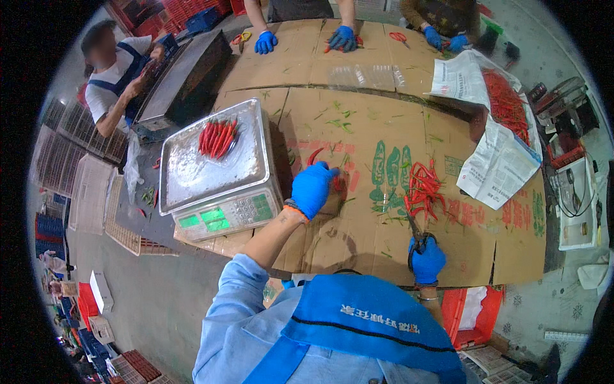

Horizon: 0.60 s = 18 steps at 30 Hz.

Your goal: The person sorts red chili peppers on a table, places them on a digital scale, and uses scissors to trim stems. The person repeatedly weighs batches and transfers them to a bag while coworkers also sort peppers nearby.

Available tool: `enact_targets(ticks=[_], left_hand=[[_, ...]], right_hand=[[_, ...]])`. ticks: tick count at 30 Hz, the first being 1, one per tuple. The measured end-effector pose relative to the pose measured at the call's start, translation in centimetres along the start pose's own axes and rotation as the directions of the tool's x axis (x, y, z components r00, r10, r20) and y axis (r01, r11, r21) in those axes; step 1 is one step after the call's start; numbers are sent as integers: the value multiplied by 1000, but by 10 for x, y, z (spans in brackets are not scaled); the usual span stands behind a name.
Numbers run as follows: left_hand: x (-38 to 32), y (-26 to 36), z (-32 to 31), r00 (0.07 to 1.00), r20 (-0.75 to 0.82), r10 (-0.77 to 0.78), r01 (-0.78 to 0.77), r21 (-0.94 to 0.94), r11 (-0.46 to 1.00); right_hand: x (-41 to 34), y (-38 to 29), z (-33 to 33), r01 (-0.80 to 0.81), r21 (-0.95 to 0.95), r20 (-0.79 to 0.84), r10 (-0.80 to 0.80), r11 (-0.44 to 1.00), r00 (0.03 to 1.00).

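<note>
My left hand [312,191], in a blue glove, is just right of a digital scale [228,213]. A curved red chili pepper [314,156] sticks out beyond its fingers, which look closed on it. On the scale's metal tray [192,185] lies a small bunch of red chilies [218,138], side by side. My right hand [426,260], also gloved in blue, grips dark-handled scissors [420,240]. Their blades point at a loose heap of red chilies [424,185] on the cardboard [364,230], and the tips meet the heap's near edge.
Newspaper [501,163] partly covers a container of many red chilies [508,105] at the right. Green stems [343,126] and clear plastic trays [367,75] lie on the cardboard. Co-workers' gloved hands [343,39] are at the far edge; another person [115,72] stands left.
</note>
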<state>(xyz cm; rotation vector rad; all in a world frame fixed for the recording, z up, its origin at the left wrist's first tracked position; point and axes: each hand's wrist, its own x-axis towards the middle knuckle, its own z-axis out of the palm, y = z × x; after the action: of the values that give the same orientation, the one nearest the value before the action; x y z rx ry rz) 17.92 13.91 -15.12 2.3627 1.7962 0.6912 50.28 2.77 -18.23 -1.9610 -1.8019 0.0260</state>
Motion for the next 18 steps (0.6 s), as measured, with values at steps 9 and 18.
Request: enact_targets(ticks=[9, 18], left_hand=[[28, -16, 3, 965, 125, 230, -242, 95, 966], [34, -34, 22, 993, 60, 97, -103, 115, 988]], right_hand=[[-4, 1, 4, 43, 5, -61, -42, 999, 997], [1, -2, -2, -5, 24, 4, 5, 1000, 1000]])
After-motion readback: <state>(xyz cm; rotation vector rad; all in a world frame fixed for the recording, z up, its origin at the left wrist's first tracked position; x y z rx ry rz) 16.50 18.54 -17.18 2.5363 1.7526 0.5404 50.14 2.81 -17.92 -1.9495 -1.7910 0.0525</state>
